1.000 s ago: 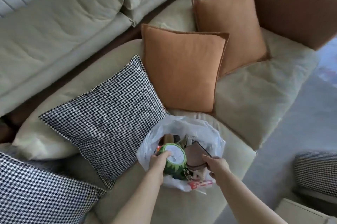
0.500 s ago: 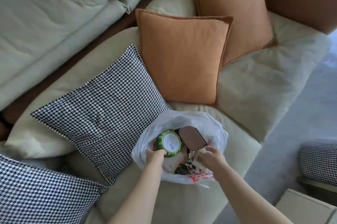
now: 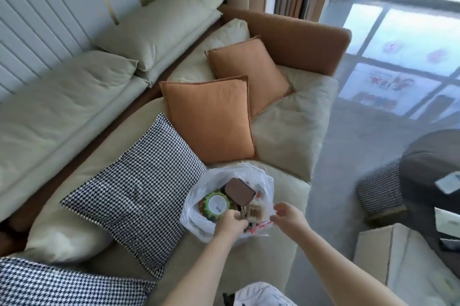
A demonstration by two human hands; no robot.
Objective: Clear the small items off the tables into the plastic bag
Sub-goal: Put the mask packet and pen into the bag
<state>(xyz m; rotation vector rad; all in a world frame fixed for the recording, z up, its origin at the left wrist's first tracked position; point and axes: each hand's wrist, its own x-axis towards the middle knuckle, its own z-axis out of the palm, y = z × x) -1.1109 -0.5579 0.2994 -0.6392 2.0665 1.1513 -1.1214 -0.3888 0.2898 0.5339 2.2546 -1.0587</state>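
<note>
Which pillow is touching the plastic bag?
The nearer orange pillow; its bottom corner meets the plastic bag. The other orange pillow lies farther back, and whether the checkered pillow touches the bag is unclear.

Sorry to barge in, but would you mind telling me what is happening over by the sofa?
A person is sorting a white plastic bag that sits on the sofa. The left hand reaches into its mouth among the contents; the right hand hovers at the rim, fingers loosely spread. Inside lie a round green container and a brown wallet.
</note>
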